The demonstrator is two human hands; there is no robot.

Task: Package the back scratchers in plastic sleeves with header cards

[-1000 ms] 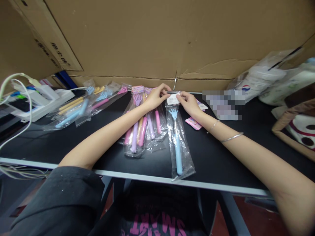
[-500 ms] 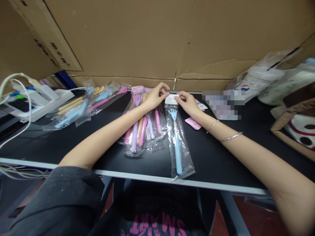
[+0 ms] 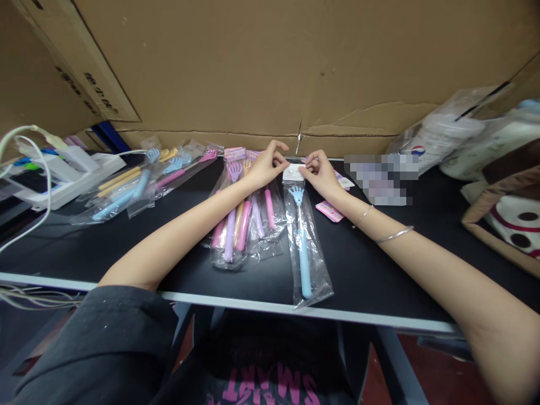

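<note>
The left hand [image 3: 265, 169] and right hand [image 3: 321, 177] meet opposite edges of the white card [image 3: 293, 174] — a firm pinch cannot be confirmed. Keep it square at the head of the bagged blue scratcher [image 3: 304, 264] on the black table [image 3: 257, 286]; press evenly.

Cardboard [image 3: 253, 67] stands behind black desk [image 3: 181, 275]. Far left: white power strip [image 3: 96, 173], pale cable [image 3: 50, 183] looping in front; blue bar [image 3: 110, 138] just behind. Right: white cup [image 3: 447, 138] inside clear plastic bag [image 3: 459, 104]; nearer, at edge of view, brown-trimmed bag [image 3: 508, 216].
</note>
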